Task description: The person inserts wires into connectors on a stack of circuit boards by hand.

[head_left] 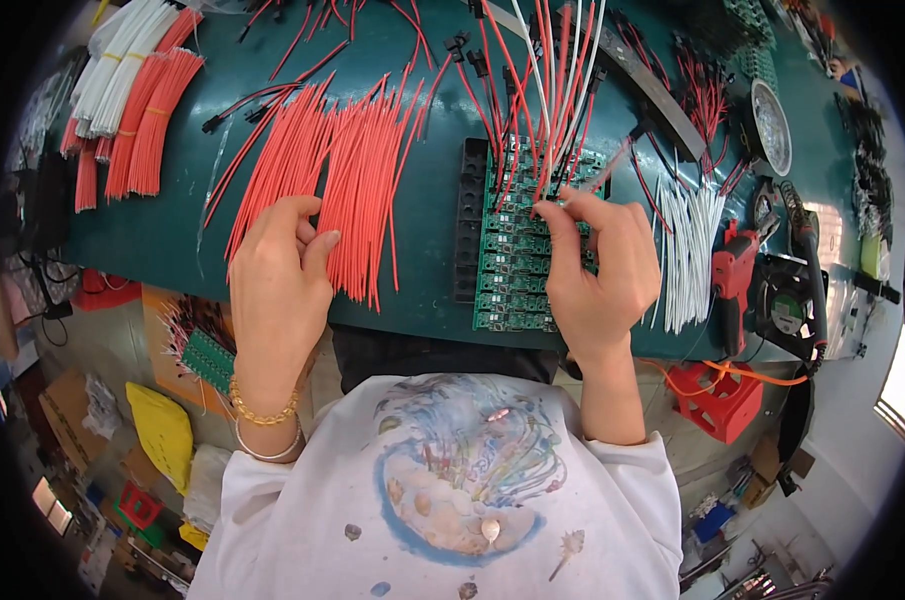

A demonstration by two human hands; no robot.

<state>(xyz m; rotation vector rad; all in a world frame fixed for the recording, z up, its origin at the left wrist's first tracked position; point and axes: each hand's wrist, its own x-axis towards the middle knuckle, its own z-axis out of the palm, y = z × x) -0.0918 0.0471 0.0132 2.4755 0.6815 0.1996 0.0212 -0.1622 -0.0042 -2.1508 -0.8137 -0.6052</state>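
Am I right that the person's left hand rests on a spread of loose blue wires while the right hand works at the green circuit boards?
Not quite: the wires under the left hand are red, not blue, as the head view shows. The rest holds: the right hand is at the green circuit boards in their black holder, fingertips on them.

Dark green bench (422,250) — loose red wires (322,170), white wires (687,250), green circuit boards (512,265).

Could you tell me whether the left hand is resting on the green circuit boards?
No, the left hand lies on loose red wires; the right hand is over the green circuit boards.
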